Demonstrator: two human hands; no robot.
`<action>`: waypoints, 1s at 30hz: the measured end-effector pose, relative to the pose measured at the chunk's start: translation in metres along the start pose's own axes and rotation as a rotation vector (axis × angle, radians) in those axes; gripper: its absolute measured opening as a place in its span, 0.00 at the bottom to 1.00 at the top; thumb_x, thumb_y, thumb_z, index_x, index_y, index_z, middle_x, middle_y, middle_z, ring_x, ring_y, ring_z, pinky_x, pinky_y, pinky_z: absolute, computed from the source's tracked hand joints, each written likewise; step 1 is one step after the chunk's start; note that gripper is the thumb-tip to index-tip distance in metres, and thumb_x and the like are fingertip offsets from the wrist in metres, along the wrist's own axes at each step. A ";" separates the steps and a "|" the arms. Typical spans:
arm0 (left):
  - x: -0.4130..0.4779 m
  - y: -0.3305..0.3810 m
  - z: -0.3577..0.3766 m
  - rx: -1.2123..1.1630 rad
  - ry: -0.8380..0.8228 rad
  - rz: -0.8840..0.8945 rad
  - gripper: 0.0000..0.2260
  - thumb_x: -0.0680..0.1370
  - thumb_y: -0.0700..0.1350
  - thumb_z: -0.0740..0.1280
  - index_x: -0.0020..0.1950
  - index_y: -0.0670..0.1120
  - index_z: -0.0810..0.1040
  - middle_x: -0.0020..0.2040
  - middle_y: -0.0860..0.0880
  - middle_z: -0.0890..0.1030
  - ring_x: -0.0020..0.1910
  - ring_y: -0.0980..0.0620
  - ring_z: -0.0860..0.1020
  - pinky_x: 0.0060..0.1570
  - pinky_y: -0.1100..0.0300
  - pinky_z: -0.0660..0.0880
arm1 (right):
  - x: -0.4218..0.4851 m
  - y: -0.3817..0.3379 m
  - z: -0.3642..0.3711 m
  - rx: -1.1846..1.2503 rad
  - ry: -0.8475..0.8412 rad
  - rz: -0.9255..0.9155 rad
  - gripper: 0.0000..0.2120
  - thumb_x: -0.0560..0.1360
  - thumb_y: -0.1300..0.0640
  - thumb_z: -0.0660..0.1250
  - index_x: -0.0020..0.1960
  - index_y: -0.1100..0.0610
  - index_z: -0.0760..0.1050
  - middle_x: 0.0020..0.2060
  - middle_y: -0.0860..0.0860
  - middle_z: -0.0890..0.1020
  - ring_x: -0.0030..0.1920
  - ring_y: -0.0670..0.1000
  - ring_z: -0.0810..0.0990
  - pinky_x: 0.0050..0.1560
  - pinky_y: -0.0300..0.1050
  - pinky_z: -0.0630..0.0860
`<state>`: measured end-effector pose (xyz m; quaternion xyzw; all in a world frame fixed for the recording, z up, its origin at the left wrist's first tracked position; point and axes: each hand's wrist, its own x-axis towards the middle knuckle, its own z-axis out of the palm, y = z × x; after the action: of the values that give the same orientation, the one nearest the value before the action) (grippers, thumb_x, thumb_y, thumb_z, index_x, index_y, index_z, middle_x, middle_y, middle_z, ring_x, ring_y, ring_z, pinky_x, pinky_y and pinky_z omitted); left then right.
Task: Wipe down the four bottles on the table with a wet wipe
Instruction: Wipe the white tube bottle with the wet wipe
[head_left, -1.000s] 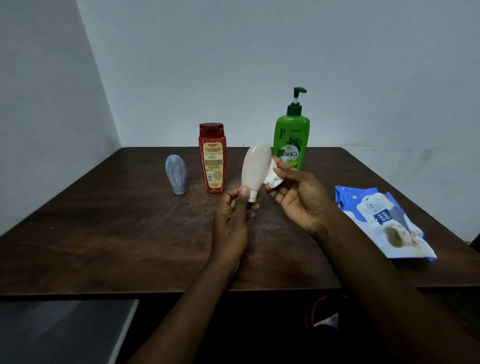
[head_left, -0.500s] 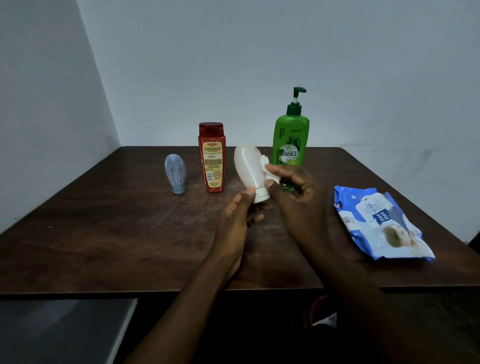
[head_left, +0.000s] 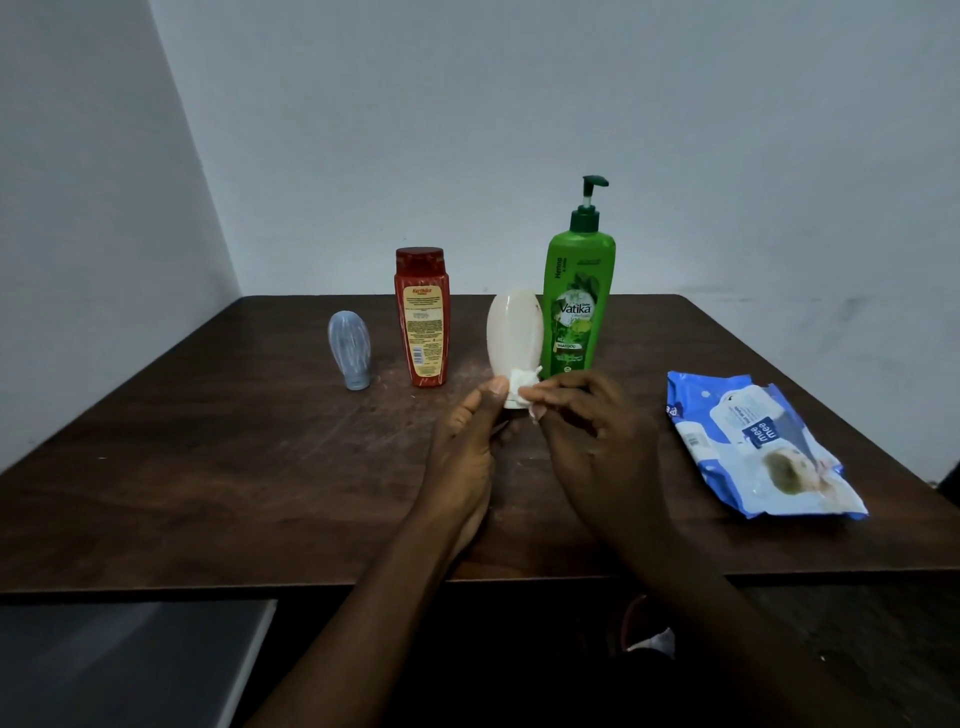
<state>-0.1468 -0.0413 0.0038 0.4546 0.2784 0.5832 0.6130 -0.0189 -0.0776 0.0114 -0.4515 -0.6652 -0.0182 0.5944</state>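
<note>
**White bottle in both hands, wipe at its lower end**

The white bottle (head_left: 514, 332) is held near the middle of the table (head_left: 208, 467), with its cap downward and its round end upward, almost upright; from this view it overlaps the lower left part of the green bottle (head_left: 577, 291), which stands behind it. The left hand (head_left: 467, 441) grips the white bottle at the cap end; its thumb lies against the left side of the neck, and its other fingers are curled under and behind, mostly hidden. The right hand (head_left: 587, 431) pinches the wipe (head_left: 522, 383), a small crumpled white piece, between thumb and fingers, and presses it on the bottle just above the cap; the rest of its fingers are curled. Whether the cap touches the table cannot be seen, because the hands cover it.

The red bottle (head_left: 422, 317) stands upright to the left of the white one, near but apart from it; the blue bottle (head_left: 349, 348), small and pale, stands cap-down further left, also apart. The green bottle has a dark pump on top and stands upright near the far edge. The pack (head_left: 758, 447) of wipes, blue and white, lies flat on the right side of the table, well apart from the bottles and from both hands. Behind the table is a plain pale wall (head_left: 519, 104).
</note>
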 end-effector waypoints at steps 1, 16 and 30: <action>0.000 0.000 0.000 0.003 -0.008 -0.006 0.14 0.78 0.50 0.65 0.60 0.46 0.82 0.59 0.45 0.85 0.58 0.51 0.81 0.59 0.58 0.76 | 0.003 -0.001 -0.001 0.086 0.004 0.104 0.11 0.75 0.68 0.71 0.53 0.57 0.84 0.51 0.50 0.83 0.53 0.41 0.82 0.54 0.32 0.77; -0.002 -0.004 0.004 0.044 -0.040 -0.148 0.12 0.82 0.50 0.62 0.60 0.48 0.81 0.60 0.48 0.85 0.60 0.53 0.82 0.65 0.51 0.75 | 0.001 0.010 -0.002 0.126 -0.048 0.116 0.12 0.75 0.67 0.72 0.54 0.55 0.86 0.51 0.47 0.84 0.55 0.45 0.83 0.56 0.43 0.80; -0.003 -0.001 0.004 -0.121 -0.156 -0.248 0.24 0.79 0.58 0.58 0.70 0.46 0.75 0.66 0.44 0.81 0.64 0.47 0.77 0.68 0.45 0.71 | -0.007 0.007 -0.001 0.341 -0.051 0.250 0.12 0.76 0.68 0.71 0.56 0.58 0.85 0.55 0.49 0.85 0.57 0.44 0.84 0.55 0.36 0.80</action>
<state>-0.1431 -0.0451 0.0045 0.4228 0.2480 0.4817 0.7264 -0.0144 -0.0777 0.0027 -0.4237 -0.6123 0.1803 0.6427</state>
